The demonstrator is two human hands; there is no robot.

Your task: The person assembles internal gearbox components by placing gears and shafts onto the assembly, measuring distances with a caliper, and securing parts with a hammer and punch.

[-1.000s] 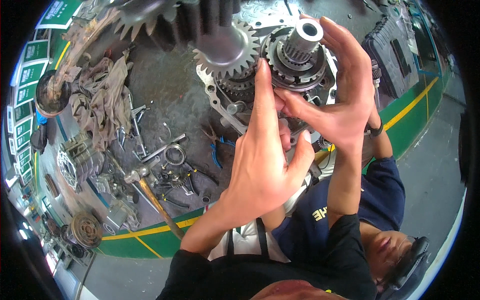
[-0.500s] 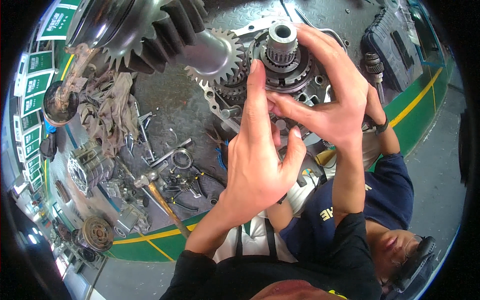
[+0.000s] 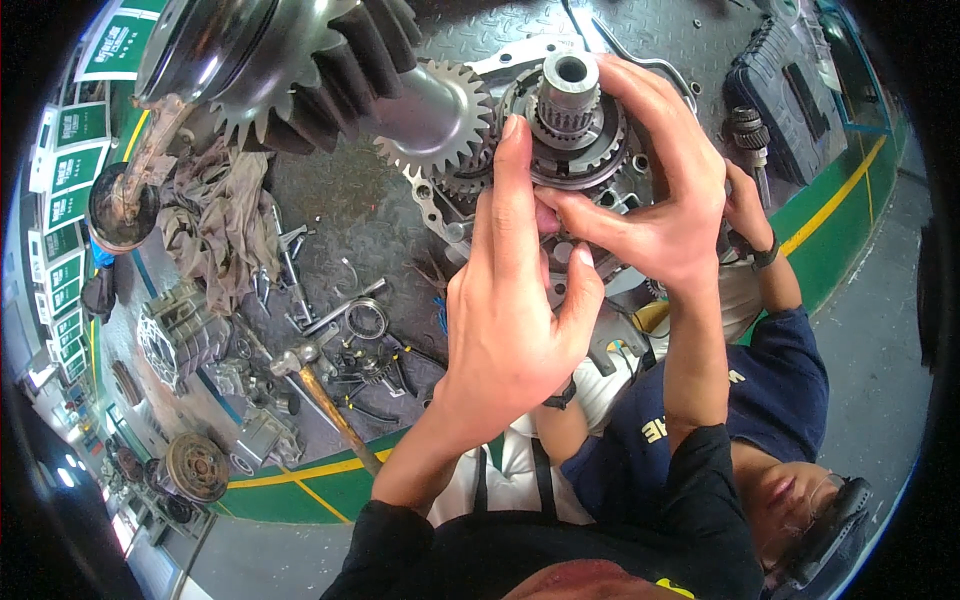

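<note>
In front of me stands a gear assembly (image 3: 575, 172) with a hollow splined shaft (image 3: 568, 98) upright at its centre, set on a metal housing (image 3: 428, 200). My right hand (image 3: 665, 190) curls around its right side, index finger behind the shaft and thumb at the near edge. My left hand (image 3: 520, 325) lies at its left side, with index finger stretched along the rim and thumb held apart; its other fingers are partly hidden. A large gear shaft (image 3: 415, 105) looms at upper left, its small toothed end close to the assembly.
A co-worker's hand (image 3: 748, 210) is beyond my right forearm. To the left lie a rag (image 3: 215, 225), a hammer (image 3: 325, 395), a metal ring (image 3: 366, 318) and a gear casing (image 3: 185, 335). At right are a dark tool case (image 3: 785, 100) and a small geared shaft (image 3: 750, 140).
My left hand has shifted slightly left, covering more of the pliers. My right hand keeps its curled pose around the assembly. The co-worker's hand has moved up slightly.
</note>
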